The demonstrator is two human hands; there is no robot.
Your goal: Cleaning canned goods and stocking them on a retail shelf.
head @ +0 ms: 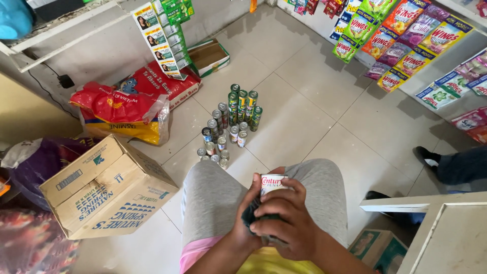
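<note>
I am seated with my grey-clad knees in front of me. Both hands meet over my lap around a small white and red tin can (pixel 272 182). My right hand (pixel 285 218) wraps over the can from the right, fingers curled across its side. My left hand (pixel 247 215) grips from the left and also holds a dark cloth (pixel 252 213) against the can's lower part. On the tiled floor ahead stand several small cans (pixel 229 127) in short stacks and rows, some green-labelled, some silver.
A brown cardboard box (pixel 104 187) lies open at my left. Red and yellow rice sacks (pixel 124 111) rest behind it. Hanging sachet strips (pixel 406 35) cover the right wall. Another person's leg and dark shoe (pixel 446 162) are at the right, by a white counter (pixel 446 228).
</note>
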